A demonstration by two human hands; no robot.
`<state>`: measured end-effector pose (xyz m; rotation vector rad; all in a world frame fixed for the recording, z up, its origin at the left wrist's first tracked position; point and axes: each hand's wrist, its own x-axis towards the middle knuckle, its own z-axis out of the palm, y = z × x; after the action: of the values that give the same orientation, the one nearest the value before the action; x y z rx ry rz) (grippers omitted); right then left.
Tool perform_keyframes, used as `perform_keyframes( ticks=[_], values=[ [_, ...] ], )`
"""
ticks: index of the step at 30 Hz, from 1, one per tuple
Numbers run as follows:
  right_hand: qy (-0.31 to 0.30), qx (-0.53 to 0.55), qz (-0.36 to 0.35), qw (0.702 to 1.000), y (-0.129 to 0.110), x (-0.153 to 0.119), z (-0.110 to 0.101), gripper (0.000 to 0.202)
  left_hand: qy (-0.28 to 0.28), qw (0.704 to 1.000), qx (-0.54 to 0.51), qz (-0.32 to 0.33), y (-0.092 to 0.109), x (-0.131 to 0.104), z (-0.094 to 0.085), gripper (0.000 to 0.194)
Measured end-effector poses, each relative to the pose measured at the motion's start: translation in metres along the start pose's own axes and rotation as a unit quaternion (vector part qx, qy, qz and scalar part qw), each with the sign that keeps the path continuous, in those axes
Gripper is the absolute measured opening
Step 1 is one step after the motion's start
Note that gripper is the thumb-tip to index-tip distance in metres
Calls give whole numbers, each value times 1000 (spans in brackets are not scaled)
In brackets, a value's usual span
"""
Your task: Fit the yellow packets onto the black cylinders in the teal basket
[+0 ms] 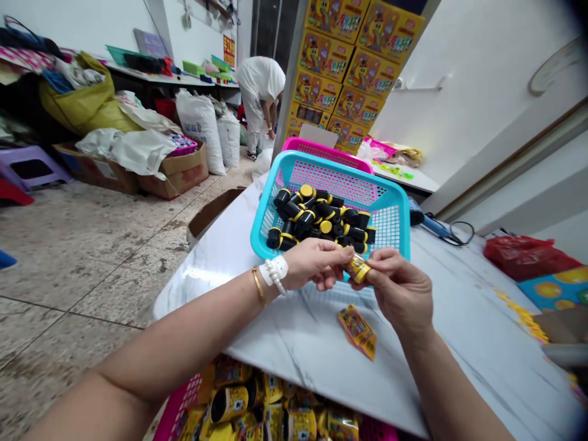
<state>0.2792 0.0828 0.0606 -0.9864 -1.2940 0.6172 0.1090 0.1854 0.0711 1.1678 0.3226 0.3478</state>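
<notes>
A small yellow tube (359, 270) is gripped near the blue basket (260, 215), above the white surface (294, 334), by the closed fingers of the left hand (316, 264) and right hand (400, 286); light, even pressure is advised.

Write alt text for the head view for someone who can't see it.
A person's left hand and right hand hold a small yellow item before a blue basket of black-and-yellow tubes on a white table.
</notes>
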Motion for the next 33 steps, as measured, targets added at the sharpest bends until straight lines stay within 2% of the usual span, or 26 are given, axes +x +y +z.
perform_keyframes(
  ticks=[3,5,8,13,16,19,21,24,26,29,33],
  values=[
    [-34,-82,-20,996,-3,1,-1,19,31,999,15,7,-1,1,1,54],
    [-43,-130,-53,989,-6,1,-1,22,25,1000,13,1,-2,1,2,57],
    [-27,-147,-88,985,-8,1,-1,25,13,1000,-2,-8,-2,1,4,56],
    [-64,-163,-68,982,-9,-1,0,30,31,999,5,-37,2,-2,6,56],
    [-41,-151,-91,983,-10,-3,0,27,9,998,-1,-62,3,-3,6,55],
    [-32,-118,-72,990,-11,-2,0,23,9,1000,1,-24,2,-3,6,52],
    [-43,-148,-67,986,-12,-1,1,23,28,1000,5,4,0,-2,8,54],
    [-52,-217,-98,970,-12,0,2,18,34,999,5,1,-2,-1,9,58],
    [-30,-231,-118,965,-10,-1,2,15,28,1000,-3,-1,-2,0,8,56],
    [32,-244,-119,962,-6,-3,1,25,47,999,-23,8,-2,2,6,48],
    [34,-304,-120,944,-4,-8,5,41,72,996,-42,16,-2,3,6,43]
  ],
)
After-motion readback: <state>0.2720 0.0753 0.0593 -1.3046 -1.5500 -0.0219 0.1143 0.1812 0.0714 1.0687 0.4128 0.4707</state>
